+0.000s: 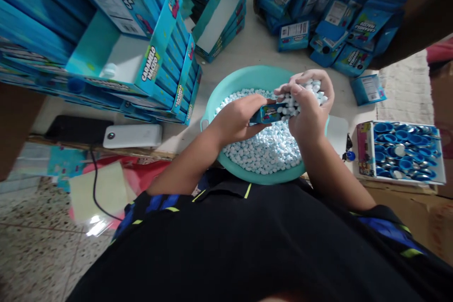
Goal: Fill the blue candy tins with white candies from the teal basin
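Note:
A teal plastic basin [262, 178] sits on the table in front of me, filled with small white and pale-blue candies [260, 151]. Over it, my left hand [240, 115] grips a small blue candy box [269, 113], lying on its side with one end facing right. My right hand [313, 104] is cupped around a heap of the same candies [292, 104], held against that end of the box. Some candies touch the box's opening; whether any are inside is hidden.
Blue display cartons [152, 68] are stacked at left, with more cartons [221, 16] behind. A cardboard box [385, 59] at upper right holds many small blue boxes; one blue box [368, 89] lies outside. A tray [439, 172] of blue-rimmed pieces is at right, phones [132, 136] at left.

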Tool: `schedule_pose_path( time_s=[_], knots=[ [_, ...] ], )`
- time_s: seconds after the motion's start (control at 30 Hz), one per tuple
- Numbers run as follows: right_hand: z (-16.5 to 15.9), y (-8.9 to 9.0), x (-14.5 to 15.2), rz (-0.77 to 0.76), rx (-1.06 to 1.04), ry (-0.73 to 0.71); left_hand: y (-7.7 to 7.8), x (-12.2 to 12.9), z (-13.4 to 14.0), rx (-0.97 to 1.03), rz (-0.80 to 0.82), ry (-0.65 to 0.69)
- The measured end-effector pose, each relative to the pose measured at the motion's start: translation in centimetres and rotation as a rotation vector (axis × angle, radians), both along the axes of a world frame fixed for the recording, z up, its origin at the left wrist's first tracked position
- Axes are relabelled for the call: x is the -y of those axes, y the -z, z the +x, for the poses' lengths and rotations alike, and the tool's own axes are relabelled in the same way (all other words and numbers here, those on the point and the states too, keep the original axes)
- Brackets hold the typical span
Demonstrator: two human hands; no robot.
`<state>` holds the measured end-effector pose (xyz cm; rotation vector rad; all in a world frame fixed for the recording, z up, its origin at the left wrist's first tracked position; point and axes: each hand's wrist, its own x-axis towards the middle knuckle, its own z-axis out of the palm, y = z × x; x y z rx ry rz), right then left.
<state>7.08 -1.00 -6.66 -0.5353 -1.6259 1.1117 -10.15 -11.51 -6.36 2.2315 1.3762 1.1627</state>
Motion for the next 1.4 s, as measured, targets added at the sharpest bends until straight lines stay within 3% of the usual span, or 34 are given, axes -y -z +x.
schedule_pose_path(
  time_s=[0.17, 0.33, 0.67, 0.97, 1.2, 1.4],
  knots=[
    [-0.3, -0.5, 0.5, -0.023, -0.063, 0.044, -0.1, 0.4, 0.9, -0.131, 0.105, -0.066],
    [-0.8, -1.3, 0.8, -0.053, -0.151, 0.019, -0.1, 0.3, 1.3, -0.101, 0.054, -0.145],
    [-0.7, -1.6, 1.7, -0.082, -0.141, 0.148, 0.1, -0.1, 0.9, -0.079, 0.048, -0.069],
    [-0.2, -2.6, 2.5, -0.009, -0.036, 0.065, 0.0, 0.7, 0.7, 0.082, -0.127, 0.011],
    [0.6, -2.7, 1.9, 0.19, 0.085, -0.167, -0.6, 0.3, -0.3, 0.318, -0.296, -0.007],
    [0.9, -2.6, 1.3, 0.268, 0.018, -0.152, -1.0, 0.5, -0.6, 0.316, -0.311, 0.054]
  ],
)
